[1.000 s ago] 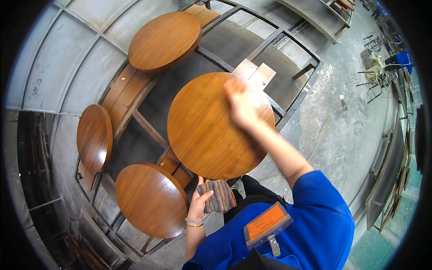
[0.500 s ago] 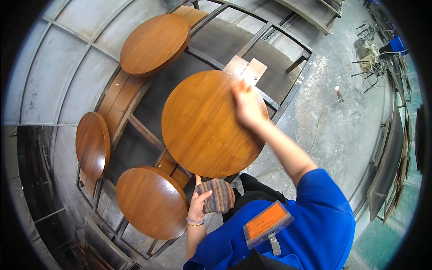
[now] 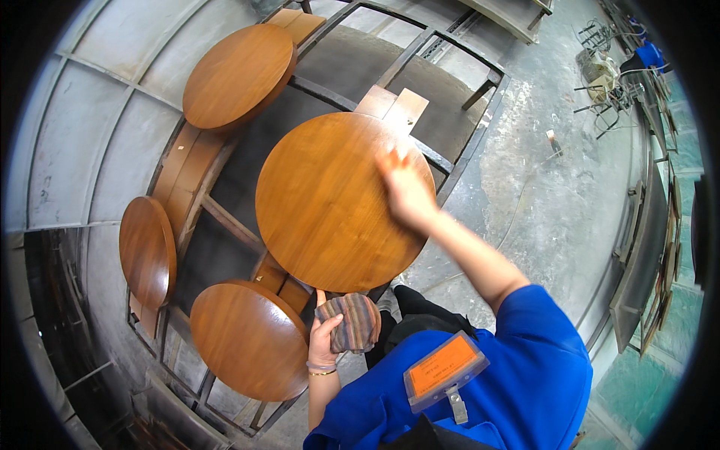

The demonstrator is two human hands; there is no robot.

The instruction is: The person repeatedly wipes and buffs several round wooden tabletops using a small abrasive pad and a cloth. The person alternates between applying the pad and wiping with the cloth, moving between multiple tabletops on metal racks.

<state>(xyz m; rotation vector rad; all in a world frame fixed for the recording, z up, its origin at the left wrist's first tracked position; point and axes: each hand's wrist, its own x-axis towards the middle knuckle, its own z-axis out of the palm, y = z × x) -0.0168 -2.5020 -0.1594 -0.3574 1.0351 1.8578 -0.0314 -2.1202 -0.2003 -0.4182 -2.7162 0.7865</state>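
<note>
A large round brown wooden tabletop point(image 3: 330, 210) with a glossy face lies in front of me. My right hand point(image 3: 405, 191) is on the right part of its face, palm down, fingers stretched out and slightly blurred by motion; nothing shows in it. By the near edge of this round top, my left hand point(image 3: 322, 341) is closed on a striped brown and grey cloth pad point(image 3: 352, 322). The thumb lies over the pad, and part of the fingers is hidden behind it.
Other round wooden tops rest at the near left point(image 3: 247, 341), the far left edge point(image 3: 148, 251) and the back left point(image 3: 240, 75). Beneath them runs a dark metal frame point(image 3: 405, 60) with wooden boards point(image 3: 184, 161). Metal-legged stools point(image 3: 604, 101) stand at the far right.
My right hand has shifted slightly on the tabletop, still with fingers stretched out. The whole view has moved a little. My left hand keeps its hold on the cloth pad.
</note>
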